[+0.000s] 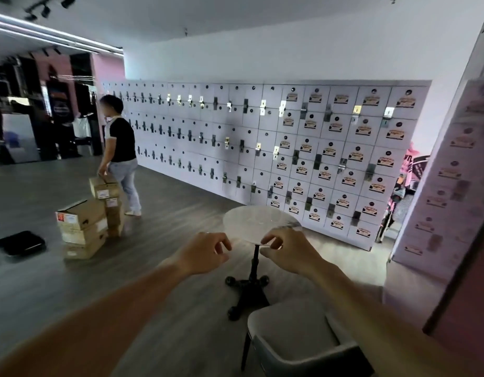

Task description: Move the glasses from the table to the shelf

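Both hands (205, 254) (287, 253) hover, fingers curled, before the round table (251, 221).

Both hands, the left hand (205, 253) and right hand (285, 253), reach with curled fingers toward a round white table (251, 221).

The single head-worn camera is looking forward and down, close above the worktop (260, 224), facing a locker wall (303, 148) beyond.
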Motion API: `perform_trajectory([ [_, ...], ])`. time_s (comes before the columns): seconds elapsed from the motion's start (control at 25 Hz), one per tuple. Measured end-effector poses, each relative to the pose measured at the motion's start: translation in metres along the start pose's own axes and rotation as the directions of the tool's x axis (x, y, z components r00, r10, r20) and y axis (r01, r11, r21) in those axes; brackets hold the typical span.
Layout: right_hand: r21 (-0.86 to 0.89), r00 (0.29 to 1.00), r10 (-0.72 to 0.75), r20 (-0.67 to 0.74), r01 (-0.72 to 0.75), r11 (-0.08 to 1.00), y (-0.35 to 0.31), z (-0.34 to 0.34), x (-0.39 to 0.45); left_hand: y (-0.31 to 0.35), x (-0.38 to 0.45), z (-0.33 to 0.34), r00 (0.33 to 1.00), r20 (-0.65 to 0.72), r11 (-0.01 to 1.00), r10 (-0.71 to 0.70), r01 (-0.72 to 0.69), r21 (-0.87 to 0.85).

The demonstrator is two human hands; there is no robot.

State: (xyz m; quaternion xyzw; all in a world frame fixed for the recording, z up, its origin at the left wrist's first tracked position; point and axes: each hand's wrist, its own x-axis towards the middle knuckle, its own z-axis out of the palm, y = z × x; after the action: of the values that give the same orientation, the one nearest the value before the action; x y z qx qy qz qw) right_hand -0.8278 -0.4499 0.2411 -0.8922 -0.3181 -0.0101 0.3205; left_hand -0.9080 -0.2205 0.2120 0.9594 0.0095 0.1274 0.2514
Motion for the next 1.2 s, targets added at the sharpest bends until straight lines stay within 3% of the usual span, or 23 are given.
perform_trajectory([
  [0.24, -0.031, 0.996, 0.080, -0.046, -0.081, 0.996, 0.011, 0.031, 0.146, -0.090, 0.135, -0.023, 1.000, 0.006, 0.999, 0.027, -0.027, 0.018],
  [0.56, -0.067, 0.983, 0.153, -0.101, -0.160, 0.985, 0.035, 0.045, 0.289, -0.155, 0.285, -0.030, 0.989, 0.094, 0.993, 0.111, -0.114, 0.028],
  [1.2, -0.043, 0.976, 0.160, -0.145, -0.168, 0.985, 0.183, 0.043, 0.568, -0.239, 0.588, 0.034, 0.978, 0.160, 0.990, 0.131, -0.136, 0.019],
])
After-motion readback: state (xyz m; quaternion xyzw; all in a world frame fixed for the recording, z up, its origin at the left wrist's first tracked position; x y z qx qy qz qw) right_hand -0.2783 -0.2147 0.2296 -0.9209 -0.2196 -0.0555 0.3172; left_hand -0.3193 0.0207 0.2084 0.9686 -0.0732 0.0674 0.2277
